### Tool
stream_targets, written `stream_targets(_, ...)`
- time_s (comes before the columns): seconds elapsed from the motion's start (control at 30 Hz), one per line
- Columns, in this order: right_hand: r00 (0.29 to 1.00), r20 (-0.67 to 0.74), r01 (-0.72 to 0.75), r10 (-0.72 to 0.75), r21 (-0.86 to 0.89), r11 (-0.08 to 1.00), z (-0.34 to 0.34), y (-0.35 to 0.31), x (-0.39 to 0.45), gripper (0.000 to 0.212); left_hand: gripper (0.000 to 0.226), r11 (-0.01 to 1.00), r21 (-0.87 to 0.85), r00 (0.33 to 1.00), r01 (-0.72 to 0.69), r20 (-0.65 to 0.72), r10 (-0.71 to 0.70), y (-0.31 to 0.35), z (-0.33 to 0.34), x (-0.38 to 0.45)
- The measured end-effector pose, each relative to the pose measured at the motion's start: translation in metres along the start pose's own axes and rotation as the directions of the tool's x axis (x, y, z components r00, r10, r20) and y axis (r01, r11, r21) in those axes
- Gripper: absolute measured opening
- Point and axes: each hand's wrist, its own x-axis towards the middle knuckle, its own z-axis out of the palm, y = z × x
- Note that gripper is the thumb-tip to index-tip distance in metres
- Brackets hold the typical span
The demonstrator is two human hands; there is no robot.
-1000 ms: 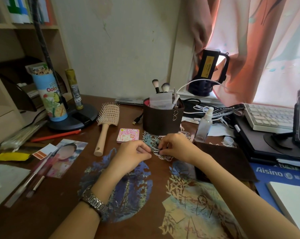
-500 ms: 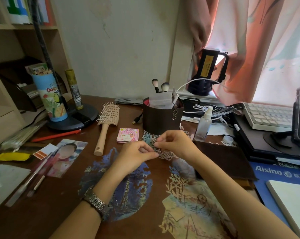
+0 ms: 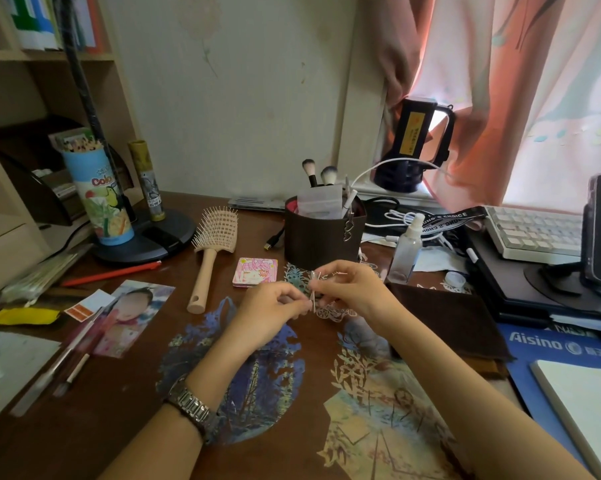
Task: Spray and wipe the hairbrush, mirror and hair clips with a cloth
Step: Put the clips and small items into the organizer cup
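Observation:
Thin metal hair clips (image 3: pixel 313 292) stand upright between my two hands above the middle of the desk. My left hand (image 3: pixel 270 311) and my right hand (image 3: pixel 349 289) both pinch them with curled fingertips. A beige hairbrush (image 3: pixel 212 251) lies to the left, bristles up. The small pink square mirror (image 3: pixel 255 271) lies closed between the brush and my hands. A clear spray bottle (image 3: pixel 405 251) stands to the right of the brown pot. A dark brown cloth (image 3: pixel 448 317) lies flat under my right forearm.
A brown pot (image 3: pixel 323 237) with makeup brushes stands just behind my hands. A lamp base (image 3: pixel 146 237), a pencil tube (image 3: pixel 98 195) and a photo (image 3: pixel 133 317) fill the left. A keyboard (image 3: pixel 534 233), cables, a phone stand and a blue pad (image 3: pixel 551 348) crowd the right.
Both hands have lifted slightly off the desk with the hair clips, which now stand upright between the fingertips instead of lying low and flat.

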Motion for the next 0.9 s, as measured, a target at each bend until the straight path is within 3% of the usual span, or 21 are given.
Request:
stream_targets(0.1,1.000,0.007,0.012,-0.012,-0.037,0.999,-0.007,-0.004,0.001,0.014,0.010,0.999,0.031,1.000,-0.018,0.011,0.017,0.001,0.000,0.000)
stream_targets(0.37,0.996,0.064,0.076,-0.058,-0.341,0.937,-0.022,-0.013,0.007,0.013,0.007,0.997,0.059,0.998,-0.052,0.023,0.051,0.004,0.001,-0.002)
stream_targets(0.67,0.984,0.161,0.147,-0.078,-0.480,0.865,-0.030,-0.014,0.014,0.012,0.008,0.991,0.100,0.996,-0.084,0.018,0.083,0.006,0.003,-0.005)
stream_targets(0.9,0.962,0.168,0.272,-0.215,-0.545,0.793,-0.041,-0.028,0.015,0.004,0.011,0.997,0.047,0.998,-0.062,-0.027,0.063,0.006,0.001,-0.003)
